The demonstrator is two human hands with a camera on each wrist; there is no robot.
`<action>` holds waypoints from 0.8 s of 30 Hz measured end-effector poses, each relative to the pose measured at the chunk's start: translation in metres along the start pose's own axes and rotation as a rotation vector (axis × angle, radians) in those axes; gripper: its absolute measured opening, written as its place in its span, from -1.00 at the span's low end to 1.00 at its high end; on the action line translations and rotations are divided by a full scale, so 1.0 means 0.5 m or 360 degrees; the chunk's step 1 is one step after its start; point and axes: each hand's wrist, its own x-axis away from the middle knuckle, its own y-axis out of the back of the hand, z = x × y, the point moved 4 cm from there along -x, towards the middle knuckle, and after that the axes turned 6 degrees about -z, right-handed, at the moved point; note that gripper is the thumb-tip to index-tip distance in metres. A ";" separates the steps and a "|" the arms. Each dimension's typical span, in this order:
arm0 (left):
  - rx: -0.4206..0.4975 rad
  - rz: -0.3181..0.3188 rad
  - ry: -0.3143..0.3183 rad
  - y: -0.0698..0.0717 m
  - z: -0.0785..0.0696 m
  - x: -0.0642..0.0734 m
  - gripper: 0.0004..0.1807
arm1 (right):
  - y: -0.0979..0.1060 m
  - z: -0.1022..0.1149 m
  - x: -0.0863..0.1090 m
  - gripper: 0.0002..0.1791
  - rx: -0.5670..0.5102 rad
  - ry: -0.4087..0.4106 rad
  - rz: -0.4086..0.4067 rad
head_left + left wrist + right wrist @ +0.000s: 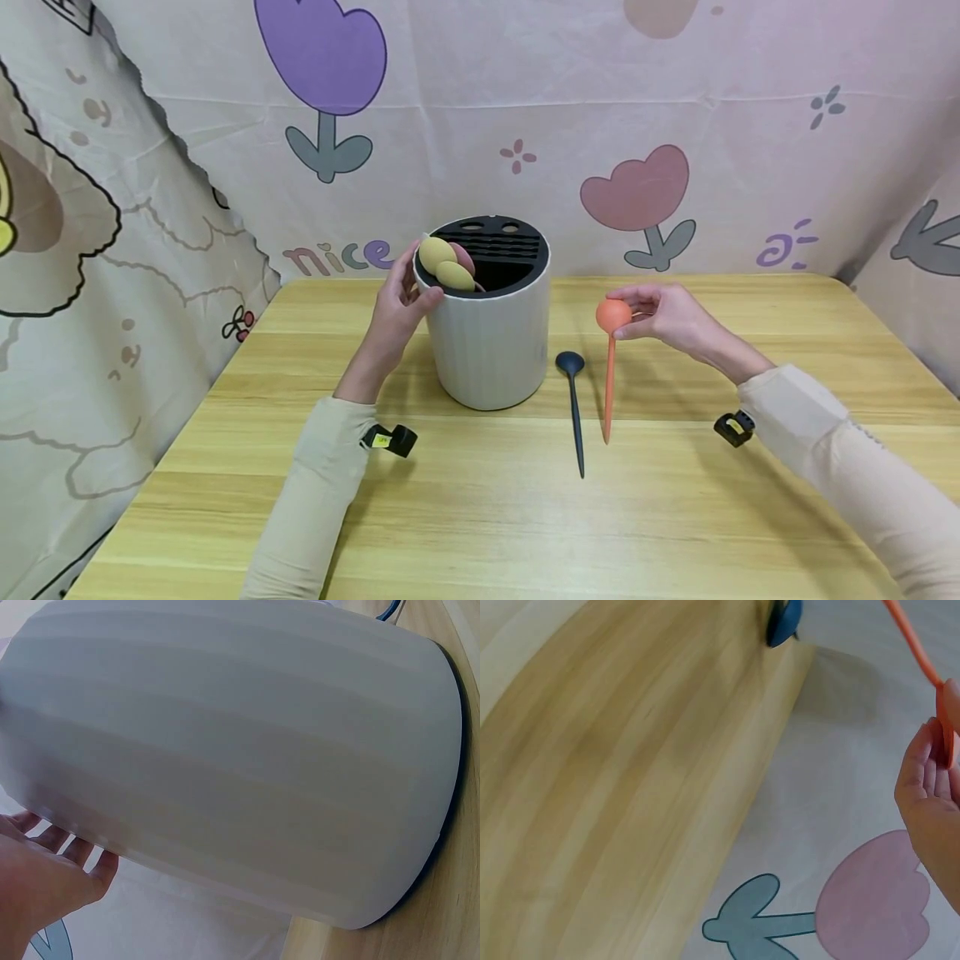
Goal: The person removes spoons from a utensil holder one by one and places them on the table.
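A white ribbed utensil holder [489, 358] with a black slotted top [498, 247] stands upright on the table. My left hand [397, 302] grips its left side near the rim, thumb in front and fingers around the side. Two yellow spoons [437, 255] and a pink spoon [463, 257] poke out of the left part of the top. Right of the holder, my right hand [663, 321] pinches an orange spoon [613, 316] at its bowl, the handle pointing down toward the table. Between holder and orange spoon lies a dark blue spoon [570, 362], bowl end away from me.
The light wooden table [480, 517] ends at a printed cloth backdrop [480, 100] just behind the holder. More printed cloth hangs along the left side. A small black camera sits on each wrist.
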 end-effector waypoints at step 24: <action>-0.0001 -0.0005 -0.0009 0.000 0.002 0.000 0.33 | -0.029 -0.059 -0.016 -0.47 0.0155 0.0313 0.0195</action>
